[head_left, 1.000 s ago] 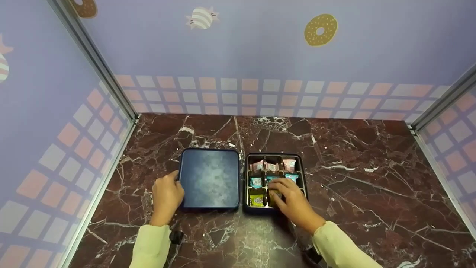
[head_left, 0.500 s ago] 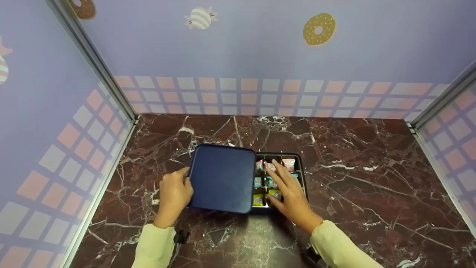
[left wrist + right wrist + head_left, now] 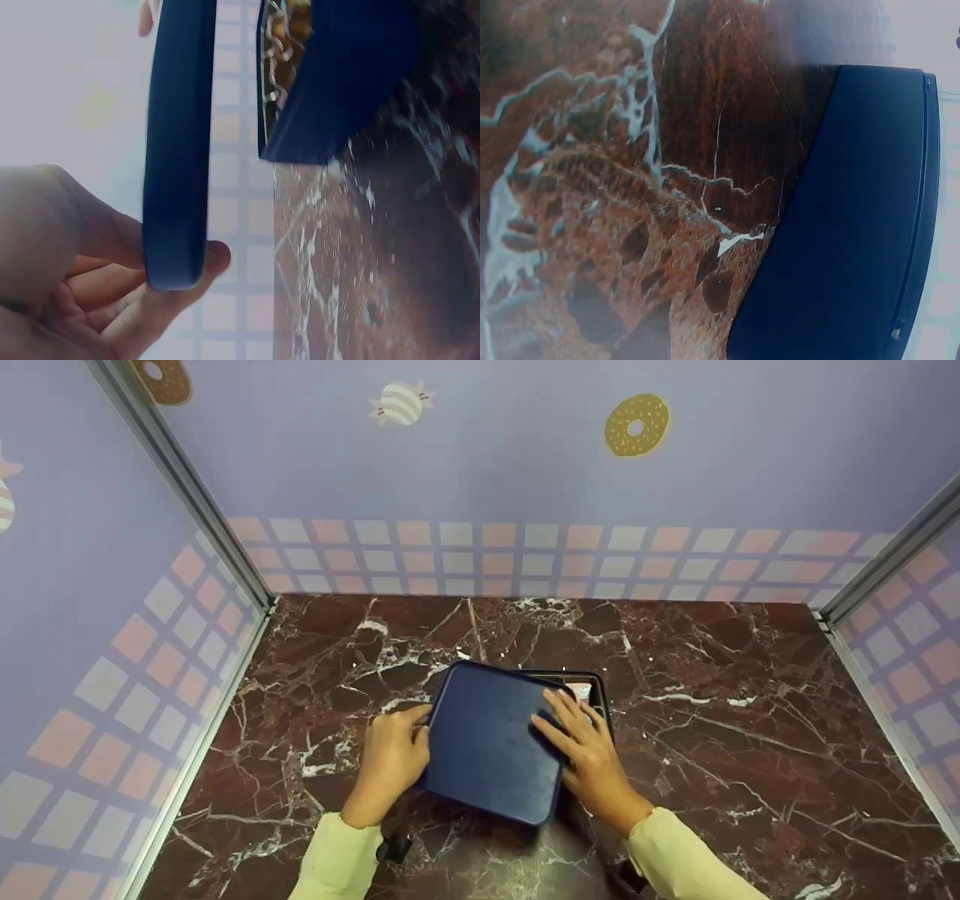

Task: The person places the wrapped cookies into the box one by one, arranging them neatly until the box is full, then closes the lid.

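A square dark blue lid (image 3: 495, 742) hangs askew over the matching tin box (image 3: 600, 679) in the head view, hiding most of it. My left hand (image 3: 394, 757) pinches the lid's left edge between thumb and fingers. In the left wrist view the lid (image 3: 180, 142) is seen edge-on, a gap away from the box (image 3: 352, 82), whose inner tray shows at its open top. My right hand (image 3: 589, 754) lies with spread, fairly straight fingers on the lid's right edge. A pink wrapped sweet (image 3: 581, 690) shows in the box's far right compartment. The right wrist view shows the box's side (image 3: 832, 217).
The box stands on a dark red marbled table (image 3: 712, 750) with white veins. A lilac back wall (image 3: 487, 457) with checks and sweet pictures rises behind it, and side panels (image 3: 97, 660) close in left and right.
My left hand has lifted the lid from the table left of the box and carried it right, turning it over the box. My right hand has moved from the sweets onto the lid.
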Demonstrator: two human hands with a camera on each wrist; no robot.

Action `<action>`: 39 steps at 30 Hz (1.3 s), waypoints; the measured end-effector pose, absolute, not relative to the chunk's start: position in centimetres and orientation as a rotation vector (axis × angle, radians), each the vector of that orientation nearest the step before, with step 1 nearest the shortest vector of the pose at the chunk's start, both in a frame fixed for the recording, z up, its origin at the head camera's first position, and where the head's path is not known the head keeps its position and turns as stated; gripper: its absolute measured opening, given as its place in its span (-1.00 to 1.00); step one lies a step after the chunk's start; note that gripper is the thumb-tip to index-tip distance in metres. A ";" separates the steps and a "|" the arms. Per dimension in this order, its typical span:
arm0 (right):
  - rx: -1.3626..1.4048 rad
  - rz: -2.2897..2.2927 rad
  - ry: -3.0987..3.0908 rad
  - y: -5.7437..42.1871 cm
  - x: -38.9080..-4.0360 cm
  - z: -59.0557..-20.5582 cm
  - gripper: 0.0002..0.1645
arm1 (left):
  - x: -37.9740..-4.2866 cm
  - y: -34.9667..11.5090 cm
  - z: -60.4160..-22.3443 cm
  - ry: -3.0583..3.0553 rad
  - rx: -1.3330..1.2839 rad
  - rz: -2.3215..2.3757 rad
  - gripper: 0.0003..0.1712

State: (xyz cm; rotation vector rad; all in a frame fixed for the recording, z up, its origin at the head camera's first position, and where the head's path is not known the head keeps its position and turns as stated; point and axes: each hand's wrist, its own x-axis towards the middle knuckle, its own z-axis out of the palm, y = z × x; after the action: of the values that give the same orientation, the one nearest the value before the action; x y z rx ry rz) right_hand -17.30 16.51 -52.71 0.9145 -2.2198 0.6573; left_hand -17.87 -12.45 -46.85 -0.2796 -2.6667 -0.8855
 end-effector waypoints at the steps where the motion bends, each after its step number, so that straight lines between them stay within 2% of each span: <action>1: 0.922 0.675 -2.200 16.6 -17.3 -52.7 -0.11 | -17.9 -12.3 -46.8 -2.665 -0.298 -0.911 -0.67; 5: 0.937 0.787 -2.133 17.2 -17.3 -52.4 -0.37 | -17.9 -12.2 -46.7 -2.667 -0.357 -1.094 -0.69; 9: 0.933 0.923 -2.108 17.9 -17.3 -52.2 -0.49 | -17.8 -12.2 -46.5 -2.639 -0.403 -1.305 -0.71; 15: 0.900 1.120 -2.118 19.1 -16.8 -52.0 -0.55 | -18.0 -11.9 -46.6 -2.504 -0.547 -1.604 -0.65; 21: 0.860 1.294 -2.074 19.2 -16.1 -50.6 -0.52 | -18.0 -11.6 -46.6 -2.454 -0.742 -1.687 -0.57; 24: 0.781 1.418 -2.054 19.0 -15.8 -50.0 -0.61 | -18.0 -11.5 -46.8 -2.433 -0.848 -1.706 -0.52; 29: 0.575 1.394 -2.104 19.4 -15.9 -50.3 -0.51 | -17.9 -10.8 -46.9 -2.377 -1.003 -1.748 -0.48; 34: 0.354 1.266 -2.155 19.9 -15.8 -50.9 -0.59 | -17.7 -9.8 -47.1 -2.368 -0.947 -1.813 -0.47; 39: 0.243 1.162 -2.178 20.1 -16.4 -51.1 -0.60 | -17.9 -8.6 -47.5 -2.406 -0.865 -1.485 -0.44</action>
State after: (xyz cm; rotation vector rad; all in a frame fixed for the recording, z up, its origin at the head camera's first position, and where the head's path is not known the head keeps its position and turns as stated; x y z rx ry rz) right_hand -16.36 20.08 -51.06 0.2432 -2.1776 1.1623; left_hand -17.89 -8.64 -47.55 -0.8651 -2.4059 -1.4847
